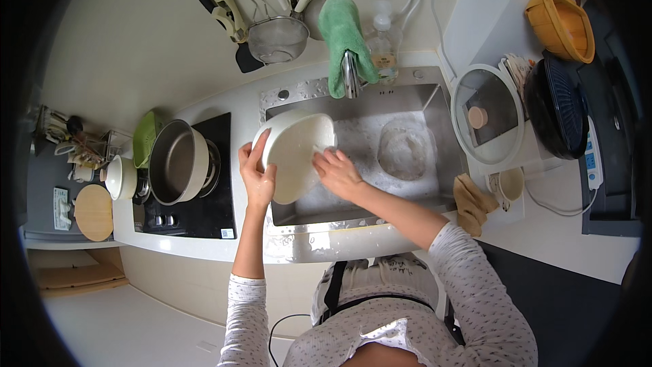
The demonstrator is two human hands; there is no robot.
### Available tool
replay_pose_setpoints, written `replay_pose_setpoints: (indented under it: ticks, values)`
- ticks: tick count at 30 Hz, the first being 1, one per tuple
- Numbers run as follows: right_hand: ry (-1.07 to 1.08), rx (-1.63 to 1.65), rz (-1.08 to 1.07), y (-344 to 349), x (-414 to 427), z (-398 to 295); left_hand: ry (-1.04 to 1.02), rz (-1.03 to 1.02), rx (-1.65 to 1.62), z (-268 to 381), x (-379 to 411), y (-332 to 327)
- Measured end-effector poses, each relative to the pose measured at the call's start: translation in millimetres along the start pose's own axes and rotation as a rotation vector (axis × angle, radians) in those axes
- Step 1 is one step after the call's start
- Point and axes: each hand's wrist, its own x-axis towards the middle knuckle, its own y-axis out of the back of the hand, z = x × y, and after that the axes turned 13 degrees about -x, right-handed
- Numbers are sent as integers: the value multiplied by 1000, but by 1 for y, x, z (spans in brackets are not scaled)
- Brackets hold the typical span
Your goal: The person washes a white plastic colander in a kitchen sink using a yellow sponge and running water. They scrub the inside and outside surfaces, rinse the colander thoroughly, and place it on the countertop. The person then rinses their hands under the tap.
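A large white bowl (pixel 295 158) is tilted over the left part of a stainless-steel sink (pixel 351 221), its pale inside facing me. My left hand (pixel 257 173) grips its left rim, thumb inside and fingers on the outer wall. At the bowl's right side, the bent fingers of my right hand (pixel 338 172) touch the inner surface near the rim. Something whitish shows at those fingertips, too small to identify. Suds cover the sink floor, and a clear round container (pixel 406 153) with foamy water sits at the right. Above hangs the faucet (pixel 350 74), draped with a green cloth (pixel 340 28).
On the black cooktop (pixel 214 214) at left stands a deep pot (pixel 178 163). Right of the sink are a glass lid (pixel 487 112), a tan cloth (pixel 472 204) and a mug (pixel 509 185). A soap bottle (pixel 383 53) stands behind the faucet; a strainer (pixel 278 40) hangs on the wall.
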Motion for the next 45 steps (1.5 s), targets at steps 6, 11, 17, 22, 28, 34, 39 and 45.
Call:
replay_pose_setpoints:
  ticks: [6, 11, 17, 22, 28, 34, 39, 45]
  values:
    - [461, -382, 40, 9, 31, 53, 409, -141, -211, -28, -7, 4]
    - [497, -488, -52, 9, 19, 56, 505, -145, -350, -25, 3, 5]
    - [147, 326, -574, 59, -20, 9, 397, 92, -585, -41, -15, 4]
    - [-229, 867, -293, 52, -16, -27, 421, 246, -751, -54, -40, -19]
    - [-230, 439, -110, 45, 30, -13, 549, 347, -872, -37, -62, -46]
    - [-121, 280, -224, 44, 19, -30, 540, 363, -906, -39, -58, -48]
    - [-426, 442, -183, 46, 44, -5, 518, 360, -904, -34, -56, -50]
    - [-277, 499, -23, 31, 36, 7, 516, 385, -947, -30, -56, -53]
